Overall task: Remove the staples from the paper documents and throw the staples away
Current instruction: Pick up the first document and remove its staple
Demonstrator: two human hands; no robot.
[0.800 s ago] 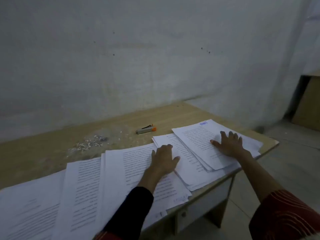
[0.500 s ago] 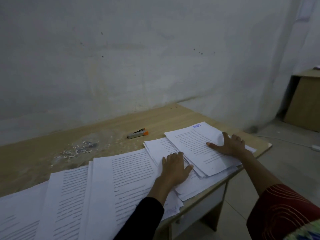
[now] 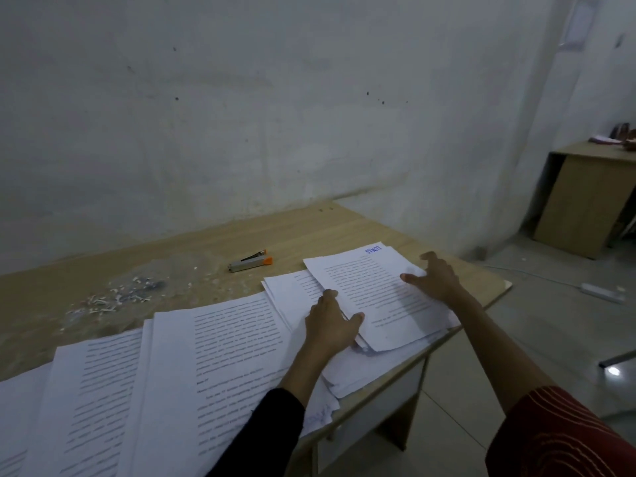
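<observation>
Printed paper documents lie in overlapping rows along the front of the wooden table (image 3: 309, 232). The top document (image 3: 375, 297), with blue lettering at its far corner, sits on a stack at the right end. My left hand (image 3: 330, 325) rests at that document's left edge, thumb lying over the sheet. My right hand (image 3: 433, 280) presses on its right edge with arched, spread fingers. A grey staple remover (image 3: 251, 263) with orange tips lies beyond the papers. A heap of pulled staples (image 3: 117, 297) sits to its left on the table.
A white wall runs close behind the table. The table's right corner (image 3: 506, 285) is just past my right hand. A second wooden desk (image 3: 585, 201) stands at the far right, and a white power strip (image 3: 602, 292) lies on the tiled floor.
My left hand slid right from the lower stack to the top document's left edge. My right hand shifted to its right edge and arched its fingers. The view swung right.
</observation>
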